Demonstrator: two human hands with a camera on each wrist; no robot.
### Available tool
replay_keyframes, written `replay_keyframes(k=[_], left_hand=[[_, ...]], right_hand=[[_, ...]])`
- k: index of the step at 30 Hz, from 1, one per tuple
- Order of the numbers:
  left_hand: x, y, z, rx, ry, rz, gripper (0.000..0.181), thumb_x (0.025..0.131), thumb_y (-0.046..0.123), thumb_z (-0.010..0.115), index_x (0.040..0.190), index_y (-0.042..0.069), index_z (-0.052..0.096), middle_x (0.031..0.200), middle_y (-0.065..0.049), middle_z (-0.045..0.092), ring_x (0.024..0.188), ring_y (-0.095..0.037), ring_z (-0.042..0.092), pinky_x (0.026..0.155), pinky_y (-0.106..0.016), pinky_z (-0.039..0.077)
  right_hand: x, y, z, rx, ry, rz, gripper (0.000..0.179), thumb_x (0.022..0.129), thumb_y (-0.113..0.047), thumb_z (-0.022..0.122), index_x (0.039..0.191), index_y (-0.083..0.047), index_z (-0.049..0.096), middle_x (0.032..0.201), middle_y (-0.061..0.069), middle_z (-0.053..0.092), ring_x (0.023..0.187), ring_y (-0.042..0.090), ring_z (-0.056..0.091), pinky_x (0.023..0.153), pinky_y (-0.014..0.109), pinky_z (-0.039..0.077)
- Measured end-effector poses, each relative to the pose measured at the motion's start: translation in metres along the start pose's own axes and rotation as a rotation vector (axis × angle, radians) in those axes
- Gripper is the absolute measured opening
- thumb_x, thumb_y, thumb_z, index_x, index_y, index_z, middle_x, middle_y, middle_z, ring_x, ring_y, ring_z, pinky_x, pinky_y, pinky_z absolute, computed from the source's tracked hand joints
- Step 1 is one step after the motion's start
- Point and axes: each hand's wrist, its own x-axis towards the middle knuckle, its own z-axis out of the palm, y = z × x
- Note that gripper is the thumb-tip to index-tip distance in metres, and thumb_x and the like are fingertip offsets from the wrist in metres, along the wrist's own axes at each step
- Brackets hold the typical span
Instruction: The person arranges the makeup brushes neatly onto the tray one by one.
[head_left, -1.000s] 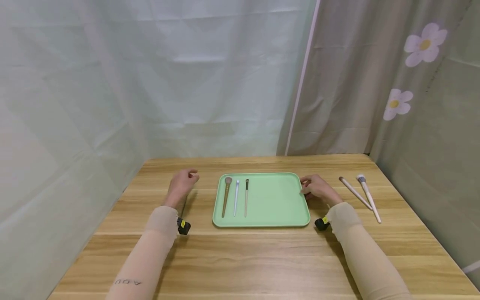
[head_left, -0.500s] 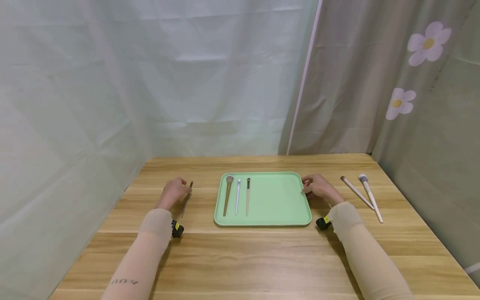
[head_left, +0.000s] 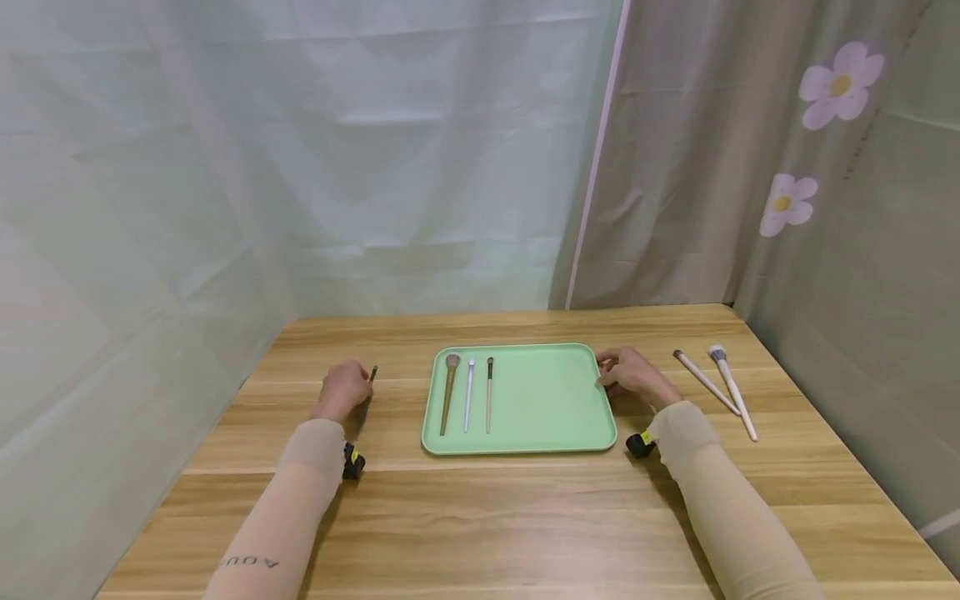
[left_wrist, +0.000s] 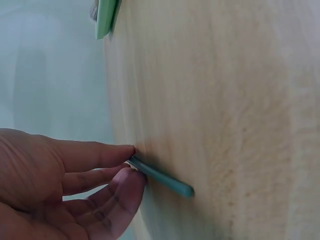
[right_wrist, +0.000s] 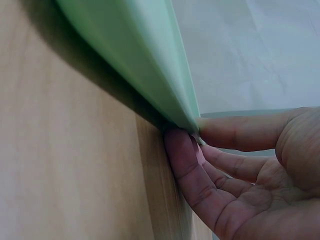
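My left hand [head_left: 345,390] pinches a slim makeup brush [left_wrist: 167,181] between thumb and fingertips, just above the wood to the tray's left. Its dark green handle end shows in the left wrist view; its dark tip pokes past the fingers in the head view. At the other side, my right hand [head_left: 633,375] grips the right rim of a light green tray [head_left: 551,400], thumb and fingers on either side of the edge. On the tray's left part lie a brown-handled brush [head_left: 447,400], a pale lilac brush [head_left: 468,400] and a thin beige brush [head_left: 489,400], side by side.
Two pale-handled brushes, a small dark-tipped brush [head_left: 705,382] and a larger white-tipped brush [head_left: 735,396], lie right of the tray with their lower ends close together. Curtains [head_left: 420,167] rise behind the wooden table [head_left: 480,525] and along its sides.
My left hand has moved left and lower, and now pinches the slim brush beside it on the table. The right hand stays at the tray's edge, and the brushes on the tray keep their places.
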Motion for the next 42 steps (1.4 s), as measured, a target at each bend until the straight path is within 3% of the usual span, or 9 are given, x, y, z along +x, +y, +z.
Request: replay_keyframes(k=[5,15,26,36,42], left_hand=[[0.0002,0.0028,0.0024,-0.026,0.042,0.003,0.023,0.092,-0.005,0.063,0.112,-0.013,0.070,0.109,-0.029,0.069,0.090,-0.036,0.062,0.075,-0.045,0.056],[-0.0010,0.0047,0.0032,-0.056,0.054,-0.017,0.026,0.091,-0.006,0.062,0.115,-0.013,0.070,0.112,-0.030,0.068,0.088,-0.035,0.062,0.067,-0.039,0.054],[0.0002,0.0014,0.0037,-0.079,0.043,-0.041,0.022,0.097,0.002,0.063,0.114,-0.011,0.070,0.097,-0.023,0.072,0.079,-0.030,0.064,0.065,-0.037,0.053],[0.0004,0.0049,0.0010,-0.106,0.043,-0.057,0.030,0.099,0.007,0.063,0.124,-0.010,0.066,0.113,-0.026,0.071,0.098,-0.036,0.066,0.085,-0.050,0.056],[0.0028,0.0072,-0.0002,-0.100,0.059,-0.024,0.030,0.097,0.006,0.063,0.122,-0.010,0.067,0.119,-0.028,0.068,0.096,-0.035,0.064,0.083,-0.048,0.056]], right_hand=[[0.0012,0.0000,0.0005,0.003,0.003,0.003,0.055,0.093,0.010,0.062,0.144,0.018,0.045,0.108,0.022,0.057,0.084,0.023,0.062,0.072,0.034,0.062],[-0.0010,-0.0019,0.0016,0.001,0.005,0.001,0.054,0.093,0.010,0.063,0.144,0.019,0.045,0.108,0.023,0.057,0.085,0.023,0.062,0.072,0.034,0.061],[-0.0006,-0.0012,0.0037,0.001,0.008,-0.018,0.055,0.093,0.011,0.063,0.144,0.020,0.044,0.112,0.026,0.056,0.084,0.021,0.062,0.073,0.034,0.062],[-0.0004,-0.0002,0.0020,-0.017,0.007,-0.020,0.056,0.093,0.010,0.064,0.144,0.020,0.043,0.114,0.027,0.056,0.085,0.023,0.063,0.072,0.036,0.062],[-0.0003,-0.0005,0.0024,-0.012,0.006,-0.016,0.056,0.093,0.010,0.064,0.144,0.021,0.043,0.112,0.026,0.057,0.085,0.023,0.063,0.073,0.036,0.062]])
